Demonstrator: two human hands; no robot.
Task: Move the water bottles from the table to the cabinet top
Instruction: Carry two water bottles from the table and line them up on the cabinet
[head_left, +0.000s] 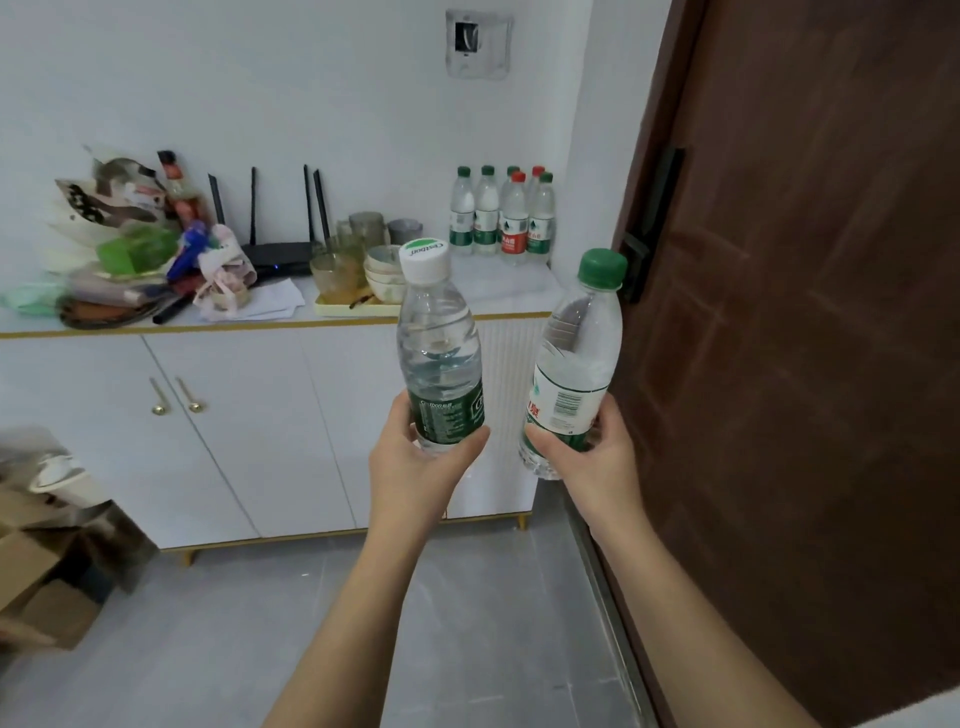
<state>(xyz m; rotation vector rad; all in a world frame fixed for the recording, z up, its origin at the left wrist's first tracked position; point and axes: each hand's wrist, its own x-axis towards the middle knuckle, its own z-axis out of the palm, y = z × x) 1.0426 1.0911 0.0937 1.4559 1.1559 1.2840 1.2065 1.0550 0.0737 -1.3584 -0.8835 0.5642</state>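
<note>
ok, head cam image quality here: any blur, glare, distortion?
Head view: even soft light, no hard glare; clear white-capped plastic bottle in left hand is sharp; clutter pile at left edge smears; wide-angle lens tilts brown wooden door and white gold-trimmed cabinet top.

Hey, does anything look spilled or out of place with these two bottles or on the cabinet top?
No spill shows. The left hand holds the white-capped bottle about upright; the right hand holds the green-capped bottle tilted, yet capped. Only the heap of bags and wrappers at the left end of the cabinet top looks untidy.
</note>
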